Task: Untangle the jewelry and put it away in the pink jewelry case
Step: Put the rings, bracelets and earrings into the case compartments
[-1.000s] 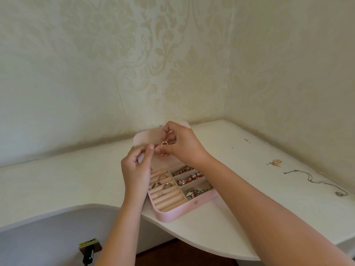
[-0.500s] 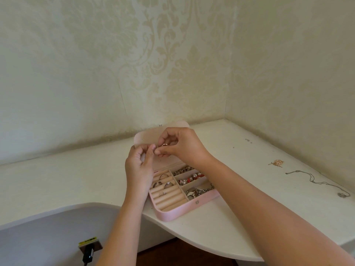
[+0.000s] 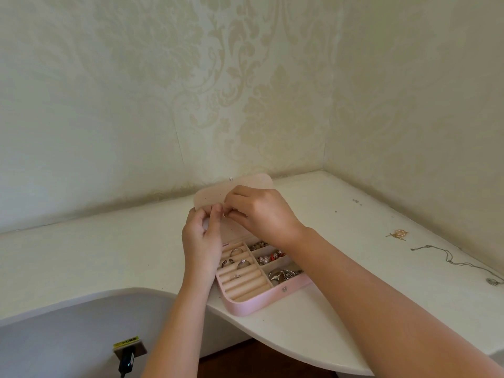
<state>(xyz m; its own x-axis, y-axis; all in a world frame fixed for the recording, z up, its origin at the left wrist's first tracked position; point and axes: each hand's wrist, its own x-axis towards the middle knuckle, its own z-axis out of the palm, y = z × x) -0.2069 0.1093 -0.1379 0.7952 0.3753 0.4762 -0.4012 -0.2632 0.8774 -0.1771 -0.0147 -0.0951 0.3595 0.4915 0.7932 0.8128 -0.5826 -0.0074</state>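
Left hand (image 3: 203, 242) and right hand (image 3: 263, 214) drawing closer, both pinching small gold piece (image 3: 226, 213) at frame centre — seeming light, fragile; fingertip hold suiting.

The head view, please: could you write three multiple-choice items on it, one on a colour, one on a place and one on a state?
1. What colour is the jewelry case? A pink; B blue; C black.
2. Where does the silver chain lie? A in the case; B on the white table, right of the case; C on the floor.
3. What are the left hand and right hand doing? A lying flat on the table; B closing the lid; C pinching a small piece of jewelry above the open case.

Answers: 1 A, its outer wall is pink. 2 B, the chain lies stretched on the tabletop near the right wall. 3 C, the fingertips of both hands meet on the piece.
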